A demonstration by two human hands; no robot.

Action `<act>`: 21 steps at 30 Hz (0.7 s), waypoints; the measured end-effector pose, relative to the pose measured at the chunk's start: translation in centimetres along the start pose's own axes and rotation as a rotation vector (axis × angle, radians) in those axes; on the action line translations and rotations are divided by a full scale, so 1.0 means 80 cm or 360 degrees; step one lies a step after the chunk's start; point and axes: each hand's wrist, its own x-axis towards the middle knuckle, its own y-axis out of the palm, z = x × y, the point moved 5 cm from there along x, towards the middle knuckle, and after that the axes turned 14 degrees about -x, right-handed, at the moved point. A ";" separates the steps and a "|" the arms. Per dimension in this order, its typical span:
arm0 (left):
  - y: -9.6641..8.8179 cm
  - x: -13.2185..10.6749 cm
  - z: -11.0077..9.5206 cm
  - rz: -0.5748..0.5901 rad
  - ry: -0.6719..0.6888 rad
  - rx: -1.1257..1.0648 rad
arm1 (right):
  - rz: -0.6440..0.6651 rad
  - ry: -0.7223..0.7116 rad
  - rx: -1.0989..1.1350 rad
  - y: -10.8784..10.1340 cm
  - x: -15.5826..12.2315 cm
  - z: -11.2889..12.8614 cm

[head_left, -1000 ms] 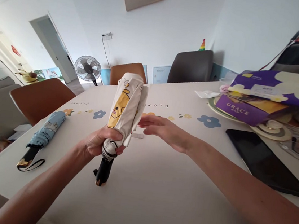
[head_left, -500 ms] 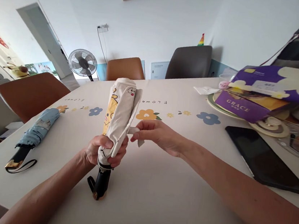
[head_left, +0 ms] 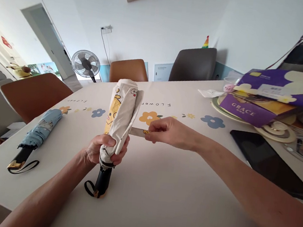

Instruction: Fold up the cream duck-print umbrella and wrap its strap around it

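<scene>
A white folding umbrella (head_left: 122,113) with a yellow cartoon print stands nearly upright over the table, its black handle with a gold end pointing down towards me. Around its lower canopy, just above the handle, my left hand (head_left: 108,148) is closed. To the right, my right hand (head_left: 165,132) pinches the end of the umbrella's closure strap (head_left: 137,131), which is stretched out sideways from the canopy. A second umbrella (head_left: 40,129), light blue and rolled, lies on the table at the left with its black wrist loop beside the handle.
The white table (head_left: 158,195) has printed flowers. At right lie a black tablet (head_left: 269,161) and a purple box (head_left: 243,108) on plates, with a bag above. Chairs (head_left: 129,70) line the far side, and a fan (head_left: 86,63) stands behind.
My right hand has moved to the right, drawing the strap out straight from the canopy. My left hand keeps its hold on the white umbrella.
</scene>
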 end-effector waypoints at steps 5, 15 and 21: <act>-0.014 -0.004 -0.013 -0.0275 0.0024 0.0068 | 0.0095 -0.0024 -0.0170 -0.008 -0.010 0.008; -0.016 -0.012 -0.033 -0.0717 0.0187 0.0309 | -0.0106 -0.0065 -0.0481 -0.012 -0.025 0.027; -0.015 -0.011 -0.033 -0.0707 0.0182 0.0529 | -0.0059 -0.0075 -0.0141 0.015 -0.027 0.048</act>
